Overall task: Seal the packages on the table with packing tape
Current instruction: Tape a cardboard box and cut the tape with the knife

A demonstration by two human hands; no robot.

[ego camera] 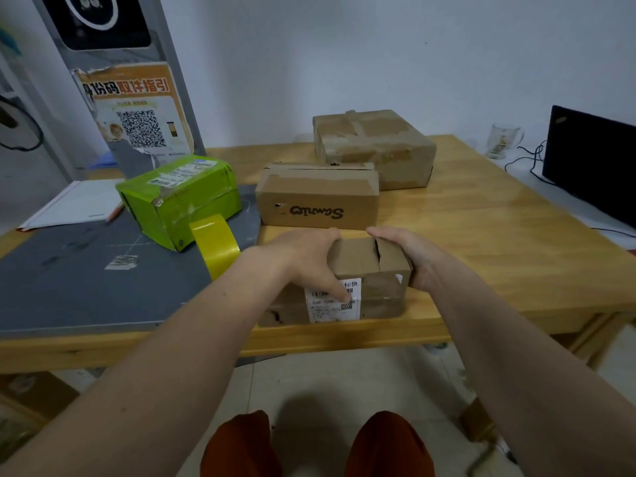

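Observation:
A small brown cardboard box [364, 261] with a white shipping label stands at the near edge of the wooden table [481, 235]. Its top flaps meet at a ragged open seam. My left hand [309, 259] grips the box's left side, thumb down over the label. On the box's right side my right hand [409, 256] holds it with the fingers curled over the top edge. A roll of yellow packing tape [215, 244] stands on edge to the left, against a green package [179, 197]. Two more brown boxes sit behind: a printed one [318, 197] and a larger taped one [375, 146].
A grey cutting mat [86, 284] covers the table's left part, with a white notebook [72, 204] and pencil at its far edge. A poster stand with a QR code rises at back left. A glass mug [500, 139], cables and a dark monitor [592, 160] are at right.

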